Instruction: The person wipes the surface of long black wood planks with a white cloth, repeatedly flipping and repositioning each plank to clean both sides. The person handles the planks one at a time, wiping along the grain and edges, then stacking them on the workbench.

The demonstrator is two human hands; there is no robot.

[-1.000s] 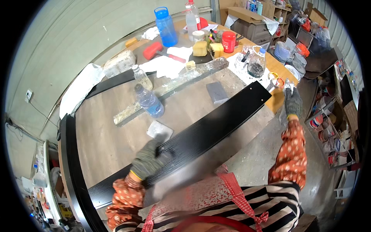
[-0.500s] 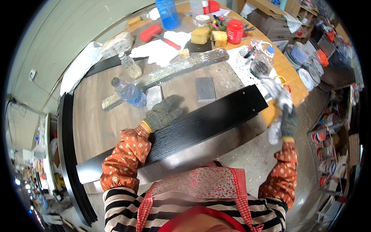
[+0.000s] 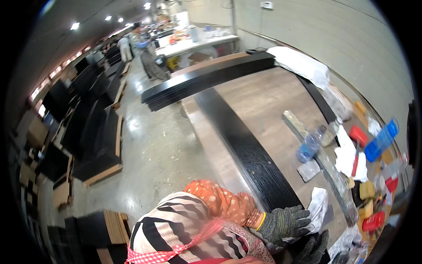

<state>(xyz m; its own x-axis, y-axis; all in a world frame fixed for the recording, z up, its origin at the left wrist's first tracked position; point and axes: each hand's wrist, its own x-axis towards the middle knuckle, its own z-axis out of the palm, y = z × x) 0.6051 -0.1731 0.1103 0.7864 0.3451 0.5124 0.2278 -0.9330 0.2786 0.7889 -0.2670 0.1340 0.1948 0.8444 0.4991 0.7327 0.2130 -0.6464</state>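
Observation:
A long black board (image 3: 252, 154) with a wood-grain surface lies along the tabletop in front of me. My left hand (image 3: 283, 225), in a grey knit glove with a yellow cuff edge, is at the board's near end, its fingers closed on a crumpled white cloth (image 3: 318, 207). Parts of the cloth show on both sides of the glove. Just beyond it, low in the picture, my right hand (image 3: 313, 250) wears a dark glove. Its fingers are stretched and apart, and nothing shows in them; the lower part of that hand is hidden.
Stacked black boards (image 3: 211, 79) lie across the table's far end. A water bottle (image 3: 311, 144), a rough strip (image 3: 336, 182), a red-headed mallet (image 3: 358, 136), a blue jug (image 3: 381, 140) and a red tin (image 3: 373, 221) stand or lie to the right. Pallets of black panels (image 3: 99, 145) line the floor at left.
My view has swung left toward the workshop. My right hand has come in from the side with the cloth to beside my left hand, and the cloth is now at the left glove.

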